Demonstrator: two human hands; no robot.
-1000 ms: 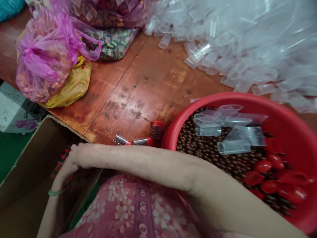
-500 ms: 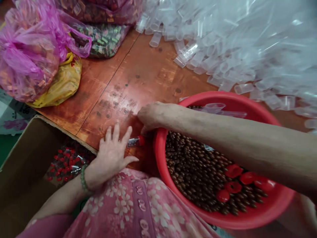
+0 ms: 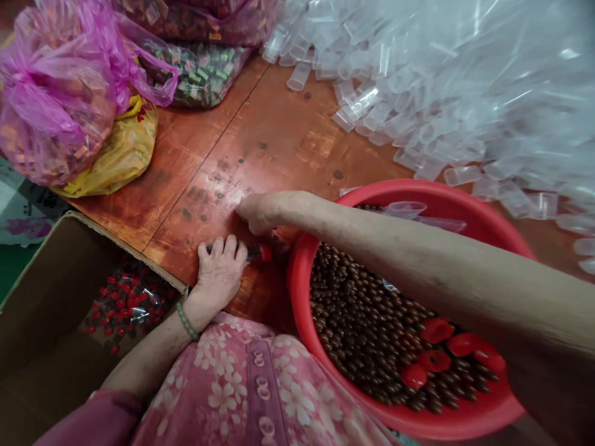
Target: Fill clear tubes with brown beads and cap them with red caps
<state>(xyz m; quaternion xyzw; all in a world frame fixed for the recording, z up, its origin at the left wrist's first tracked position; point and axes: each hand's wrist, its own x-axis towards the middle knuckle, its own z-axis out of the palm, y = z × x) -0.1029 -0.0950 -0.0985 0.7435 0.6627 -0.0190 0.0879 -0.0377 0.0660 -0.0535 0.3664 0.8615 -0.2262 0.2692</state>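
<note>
My left hand (image 3: 220,269), with a green bead bracelet at the wrist, lies palm down with its fingers curled over a small clear tube with a red cap (image 3: 264,252). Only the capped end and a dark bit of the tube show past the fingers. Just beyond it, my right hand (image 3: 258,212) is bent down close to the wooden table (image 3: 279,148). Its fingers are turned away and hidden, so what they hold cannot be seen. My right forearm crosses over a red basin (image 3: 297,279) of brown, glossy, bead-like pieces (image 3: 357,322), with several red caps (image 3: 434,360) on top.
Left of my left hand, an open cardboard box (image 3: 51,310) holds red-capped tubes (image 3: 125,300). Pink bags (image 3: 56,93) and a yellow bag (image 3: 121,155) stand at the back left. Clear empty tubes (image 3: 418,118) heap up at the back right.
My left hand has gone from spread fingers beside the tube to curled over it. My right hand has moved a little left. More red-capped tubes show in the box.
</note>
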